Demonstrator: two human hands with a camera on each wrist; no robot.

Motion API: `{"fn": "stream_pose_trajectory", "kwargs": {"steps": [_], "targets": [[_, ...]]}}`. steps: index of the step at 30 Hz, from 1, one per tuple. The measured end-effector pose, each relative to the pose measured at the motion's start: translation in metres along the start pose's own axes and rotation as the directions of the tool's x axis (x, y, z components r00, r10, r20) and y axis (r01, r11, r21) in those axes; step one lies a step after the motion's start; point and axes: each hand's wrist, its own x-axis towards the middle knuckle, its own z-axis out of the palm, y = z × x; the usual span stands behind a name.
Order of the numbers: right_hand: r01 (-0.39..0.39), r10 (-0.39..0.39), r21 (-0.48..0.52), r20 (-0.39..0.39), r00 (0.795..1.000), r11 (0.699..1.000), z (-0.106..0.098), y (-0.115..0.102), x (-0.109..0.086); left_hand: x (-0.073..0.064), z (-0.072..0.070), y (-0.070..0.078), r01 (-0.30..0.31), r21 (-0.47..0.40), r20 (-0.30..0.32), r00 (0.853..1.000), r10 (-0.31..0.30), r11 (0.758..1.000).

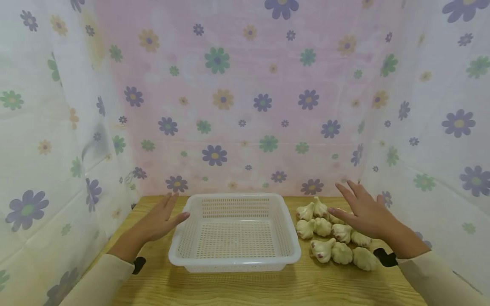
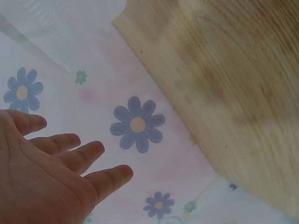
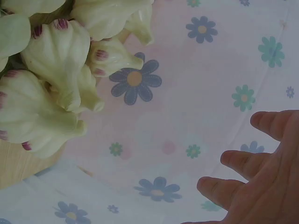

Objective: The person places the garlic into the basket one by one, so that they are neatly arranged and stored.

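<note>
Both hands are raised with their fingers spread, and each holds nothing. My left hand (image 1: 156, 222) hovers beside the left rim of a white plastic basket (image 1: 234, 267), its thumb pointing toward the rim. Slotted walls and base show inside the basket. To the basket's right lie several garlic bulbs (image 1: 323, 250) in loose rows, pale with purplish patches. Over the back right of this group is my right hand (image 1: 365, 214), covering some bulbs in the head view. The right wrist view shows garlic bulbs (image 3: 56, 60) at upper left, apart from the spread fingers (image 3: 222, 191).
The basket and garlic stand on a wooden table (image 1: 237, 289). Flower-printed cloth (image 1: 245, 85) encloses the table at the back and on both sides. Black bands (image 1: 139, 265) sit at the wrists, next to light sleeves.
</note>
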Motion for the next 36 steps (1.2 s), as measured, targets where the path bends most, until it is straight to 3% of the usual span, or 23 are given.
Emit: {"fn": "stream_pose_trajectory", "kwargs": {"steps": [6, 11, 22, 26, 31, 36], "targets": [[-0.021, 0.022, 0.052, -0.005, 1.000, 0.998, 0.000, 0.012, -0.011, 0.004, 0.008, -0.003, 0.017, -0.103, -0.005, 1.000, -0.017, 0.995], [-0.059, 0.059, 0.068, -0.001, 0.998, 0.996, 0.002, 0.024, -0.020, 0.009, 0.016, -0.005, -0.004, -0.171, -0.045, 0.999, -0.004, 0.985], [-0.072, 0.074, 0.187, -0.004, 0.997, 0.980, 0.014, 0.044, -0.038, 0.017, 0.030, -0.007, -0.035, -0.334, -0.109, 0.994, -0.002, 0.942], [-0.069, 0.073, 0.235, -0.008, 0.997, 0.970, 0.018, 0.050, -0.045, 0.018, 0.034, -0.006, -0.007, -0.427, -0.099, 0.994, -0.039, 0.904], [-0.067, 0.080, 0.267, -0.037, 0.996, 0.961, 0.027, 0.058, -0.055, 0.020, 0.040, -0.006, 0.037, -0.569, -0.058, 0.995, -0.085, 0.821], [-0.079, 0.104, 0.308, -0.066, 0.992, 0.948, 0.037, 0.064, -0.065, 0.020, 0.046, -0.006, 0.047, -0.649, -0.054, 0.993, -0.107, 0.760]]}}
